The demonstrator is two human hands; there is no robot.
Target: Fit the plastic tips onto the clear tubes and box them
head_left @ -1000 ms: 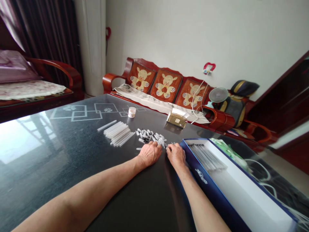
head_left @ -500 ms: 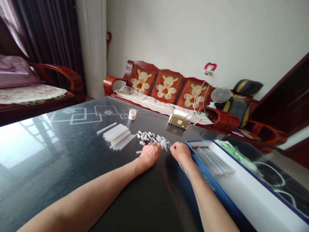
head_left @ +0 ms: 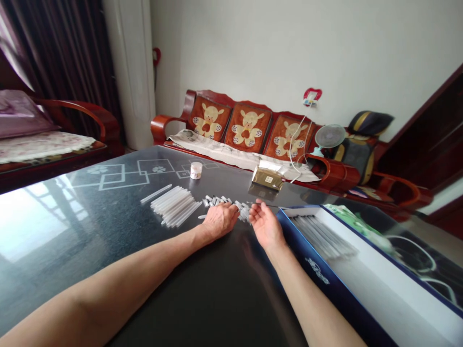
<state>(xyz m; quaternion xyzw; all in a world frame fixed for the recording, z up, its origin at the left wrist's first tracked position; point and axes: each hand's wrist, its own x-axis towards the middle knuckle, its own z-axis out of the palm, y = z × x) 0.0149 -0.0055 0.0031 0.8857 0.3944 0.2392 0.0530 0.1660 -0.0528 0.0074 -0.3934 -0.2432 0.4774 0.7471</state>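
Note:
My left hand, fingers curled down and pressed together, rests at the near edge of a pile of small white and black pen caps; whatever it pinches is hidden. My right hand is turned palm up just right of the pile, fingers bent. A thin stick like a pen refill lies across its fingertips and points right. White translucent pen barrels lie side by side left of the caps. One loose small white piece is beside my left hand.
A long blue box with a white inside stands at my right, holding a row of thin clear sticks. Farther back are a small white tub and a gold tissue box. A green-and-white packet lies behind the blue box.
My right hand has turned from knuckles up to palm up, and the thin stick now shows across its fingertips. My left hand stays by the caps. The view has shifted slightly.

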